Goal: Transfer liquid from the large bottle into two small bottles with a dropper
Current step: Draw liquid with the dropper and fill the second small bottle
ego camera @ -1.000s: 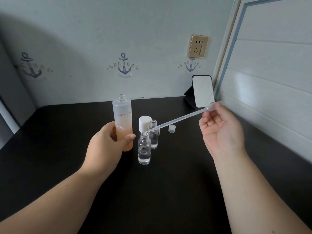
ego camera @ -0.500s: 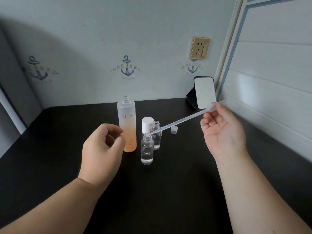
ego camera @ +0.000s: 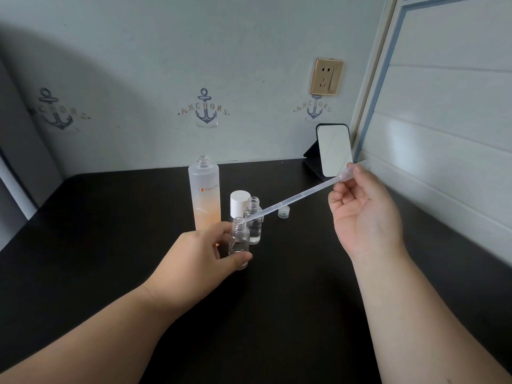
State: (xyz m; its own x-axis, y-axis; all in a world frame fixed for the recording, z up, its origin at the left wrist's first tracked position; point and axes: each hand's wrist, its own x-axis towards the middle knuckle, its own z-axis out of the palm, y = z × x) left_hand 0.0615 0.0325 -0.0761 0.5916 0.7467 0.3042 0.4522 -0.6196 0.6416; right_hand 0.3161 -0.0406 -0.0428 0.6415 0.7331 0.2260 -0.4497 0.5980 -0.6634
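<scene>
**Inspector:** State the step in hand

**Assistant:** Filling the near small bottle (ego camera: 239, 245). It stands on the black table (ego camera: 110, 231) near the middle, just in front of the large bottle (ego camera: 204, 194). The dropper (ego camera: 299, 195) slants down from the right, and its tip sits at the open mouth of that bottle; whether it is inside the neck I cannot tell

**Inspector:** Hands?

**Assistant:** The left hand (ego camera: 198, 252) grips the near small bottle, thumb curled across its lower front, fingers round the back. The right hand (ego camera: 363, 212) pinches the dropper's bulb between thumb and forefinger, with the other fingers loosely curled

**Inspector:** Other items?

**Assistant:** The far small bottle (ego camera: 253, 220) stands just behind the near one, uncapped, with clear liquid low in it. A white cap (ego camera: 240, 203) stands behind both, a small clear cap (ego camera: 283, 211) lies to the right, and a mirror (ego camera: 333, 149) is propped at the far right corner

**Inspector:** Next move?

**Assistant:** In my judgement, a slow squeeze of the bulb with the tip kept over the mouth. The neck is narrow and the dropper long, so a small wobble could spill
</scene>
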